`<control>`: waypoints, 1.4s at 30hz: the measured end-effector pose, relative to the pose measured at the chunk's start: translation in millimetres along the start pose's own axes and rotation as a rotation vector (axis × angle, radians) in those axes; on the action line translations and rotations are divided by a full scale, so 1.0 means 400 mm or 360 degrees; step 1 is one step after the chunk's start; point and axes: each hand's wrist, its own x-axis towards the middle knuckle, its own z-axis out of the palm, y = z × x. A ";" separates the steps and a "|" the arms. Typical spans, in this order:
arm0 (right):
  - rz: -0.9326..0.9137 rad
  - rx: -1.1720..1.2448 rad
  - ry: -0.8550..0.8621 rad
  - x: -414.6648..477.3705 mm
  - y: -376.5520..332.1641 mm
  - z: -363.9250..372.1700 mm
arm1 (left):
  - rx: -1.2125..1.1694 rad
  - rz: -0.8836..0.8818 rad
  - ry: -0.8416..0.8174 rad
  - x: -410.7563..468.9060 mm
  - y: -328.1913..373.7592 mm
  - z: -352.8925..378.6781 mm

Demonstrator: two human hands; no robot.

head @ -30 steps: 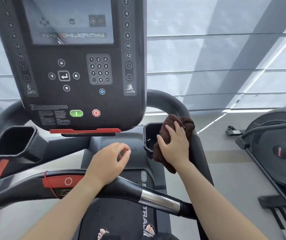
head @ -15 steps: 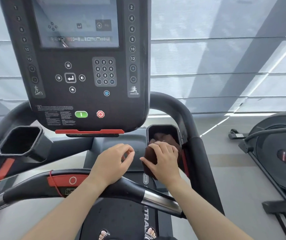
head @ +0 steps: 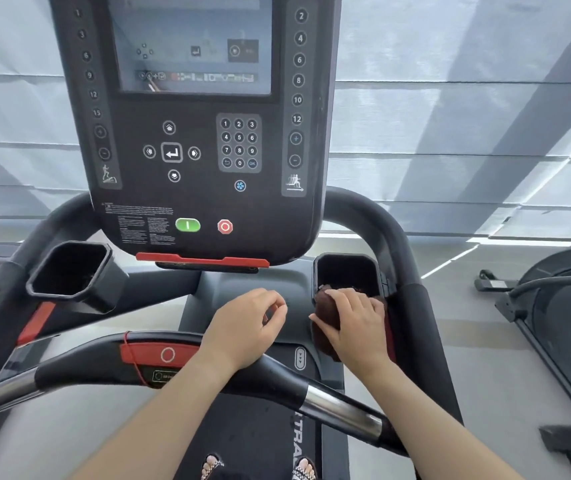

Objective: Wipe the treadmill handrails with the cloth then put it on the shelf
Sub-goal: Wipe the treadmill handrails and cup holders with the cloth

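Note:
A dark brown cloth point(head: 323, 315) is bunched at the front rim of the treadmill's right cup holder point(head: 346, 270), partly hanging over its edge. My right hand point(head: 356, 322) lies on top of the cloth and grips it. My left hand point(head: 246, 327) hovers just left of it over the grey console deck, fingers loosely curled with thumb and forefinger close, holding nothing. The black right handrail point(head: 412, 306) curves down beside the cup holder. The front crossbar handrail point(head: 207, 372), black with chrome grips, runs under both forearms.
The black console point(head: 194, 140) with screen, keypad and green and red buttons rises ahead. An empty left cup holder point(head: 72, 271) sits at the left. Another exercise machine point(head: 568, 306) stands to the right on the grey floor. My sandalled feet point(head: 259, 467) are on the belt.
My right hand has carried the cloth from the right handrail leftward and down onto the right cup holder's rim. My left hand has barely moved.

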 end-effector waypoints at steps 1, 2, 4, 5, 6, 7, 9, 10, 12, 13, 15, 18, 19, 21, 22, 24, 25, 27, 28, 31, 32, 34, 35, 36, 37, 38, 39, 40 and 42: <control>0.0036 0.0106 0.0009 0.002 0.002 -0.016 | -0.0001 0.0003 0.0000 -0.001 -0.001 0.001; 0.0079 0.0224 0.0033 0.009 0.004 -0.036 | -0.0003 0.0006 0.0001 -0.002 -0.002 0.001; 0.0127 0.0380 0.0097 0.037 0.011 -0.079 | -0.0005 0.0012 -0.0002 -0.001 -0.002 0.001; 0.0118 0.0394 0.0130 0.057 0.014 -0.099 | -0.0003 0.0016 -0.0006 0.000 -0.002 0.002; 0.0093 0.0384 0.0163 0.079 0.018 -0.117 | 0.0002 0.0020 -0.0008 0.001 -0.002 0.001; 0.0067 0.0368 0.0198 0.102 0.023 -0.132 | 0.0006 0.0022 -0.0009 0.001 0.000 0.001; 0.0036 0.0330 0.0283 0.152 0.032 -0.151 | 0.0003 0.0019 -0.0005 0.000 0.001 0.002; 0.0030 0.0299 0.0312 0.174 0.038 -0.151 | -0.0004 0.0015 -0.0003 -0.002 0.001 0.002; 0.0033 0.0202 0.0259 0.208 0.060 -0.127 | -0.0007 0.0011 -0.0001 -0.003 0.000 0.002; 0.0047 0.0141 0.0167 0.218 0.074 -0.106 | -0.0009 0.0010 0.0000 -0.003 0.000 0.002; 0.0082 -0.0001 -0.0115 0.224 0.095 -0.056 | -0.0019 0.0008 0.0005 -0.004 0.000 0.002; 0.0130 -0.0157 -0.0288 0.229 0.099 -0.015 | -0.0027 0.0002 0.0019 -0.004 -0.002 0.001; 0.0158 -0.0165 -0.0270 0.235 0.100 -0.013 | -0.0033 0.0002 0.0025 -0.003 -0.002 0.001; 0.0131 -0.0199 -0.0235 0.248 0.104 -0.011 | -0.0047 0.0004 0.0032 -0.001 -0.002 0.001; 0.0114 -0.0208 -0.0248 0.253 0.107 -0.010 | -0.0048 0.0005 0.0033 0.000 -0.002 0.000; 0.0125 -0.0181 -0.0339 0.261 0.111 -0.013 | -0.0047 0.0006 0.0037 0.003 -0.002 -0.001; 0.0131 -0.0165 -0.0390 0.261 0.114 -0.016 | -0.0045 0.0006 0.0042 0.004 -0.003 -0.001; 0.0097 -0.0144 -0.0418 0.246 0.126 -0.025 | -0.0044 0.0008 0.0047 0.002 -0.003 0.000; 0.0091 -0.0117 -0.0386 0.237 0.133 -0.029 | -0.0050 0.0006 0.0046 0.000 -0.003 0.000; 0.0247 -0.0042 -0.0326 0.236 0.137 -0.028 | -0.0054 0.0013 0.0051 0.001 -0.002 -0.003; 0.0293 -0.0066 -0.0342 0.246 0.133 -0.024 | -0.0049 0.0019 0.0052 0.002 -0.001 -0.004; 0.0325 -0.0103 -0.0388 0.263 0.125 -0.020 | -0.0044 0.0029 0.0048 0.004 -0.001 -0.005; 0.0324 -0.0096 -0.0399 0.267 0.123 -0.019 | -0.0047 0.0028 0.0045 0.004 -0.001 -0.006; 0.0322 -0.0074 -0.0403 0.267 0.123 -0.019 | -0.0050 0.0023 0.0041 0.003 0.000 -0.006; 0.0331 -0.0038 -0.0401 0.266 0.125 -0.021 | -0.0051 0.0018 0.0040 0.002 0.000 -0.006; 0.0354 0.0016 -0.0387 0.264 0.126 -0.026 | -0.0051 0.0013 0.0041 0.001 0.001 -0.006; 0.0382 0.0088 -0.0345 0.263 0.125 -0.033 | -0.0049 0.0013 0.0043 0.001 0.001 -0.006; 0.0397 0.0172 -0.0276 0.260 0.120 -0.046 | -0.0047 0.0016 0.0042 0.002 0.001 -0.006; 0.0379 0.0315 -0.0136 0.244 0.101 -0.077 | -0.0047 0.0025 0.0039 0.003 0.001 -0.005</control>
